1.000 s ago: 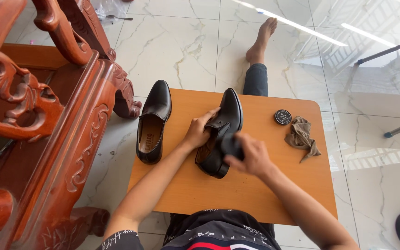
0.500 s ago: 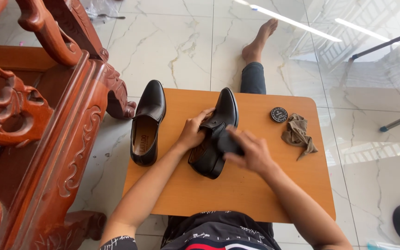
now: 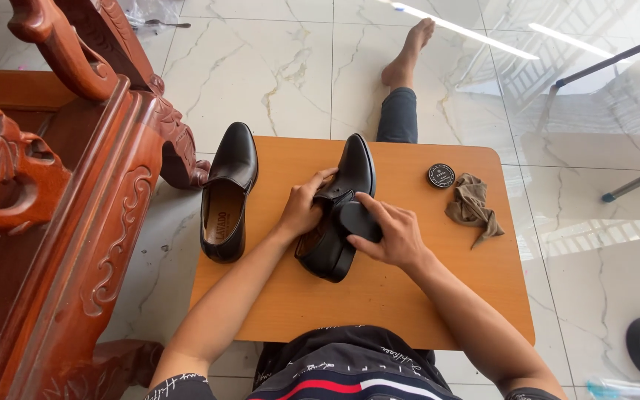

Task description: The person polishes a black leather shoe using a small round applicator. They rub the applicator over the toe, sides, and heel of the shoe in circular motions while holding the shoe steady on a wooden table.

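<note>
- Head view, looking down on a low wooden table [image 3: 409,296] set on a pale marble floor [image 3: 261,67].
- Near the table's middle – a black leather shoe [image 3: 350,178], toe pointing to the far edge, heel toward the near edge.
- Left hand [image 3: 301,211] wrapped around the shoe's opening on its left side, fingers curled over the upper, holding it steady.
- Right hand [image 3: 394,237] pressed against the shoe's right side, fingers closed around a dark rounded brush or pad [image 3: 357,221]; exact kind hard to tell.
- Second black shoe [image 3: 227,192] lying along the table's left edge, partly overhanging it, tan lining showing, untouched.
- Toward the far right corner – a small round black tin [image 3: 441,175], lid on.
- Just beside the tin, nearer the right edge, a crumpled brown cloth [image 3: 472,207], apart from both hands.
- Beyond the far edge, an outstretched leg in dark trousers with a bare foot [image 3: 409,52] flat on the floor.
- To the left of the table, carved reddish wooden furniture [image 3: 61,185] filling that side.
- At the near edge, a dark shirt [image 3: 350,370] with red and white stripes.
</note>
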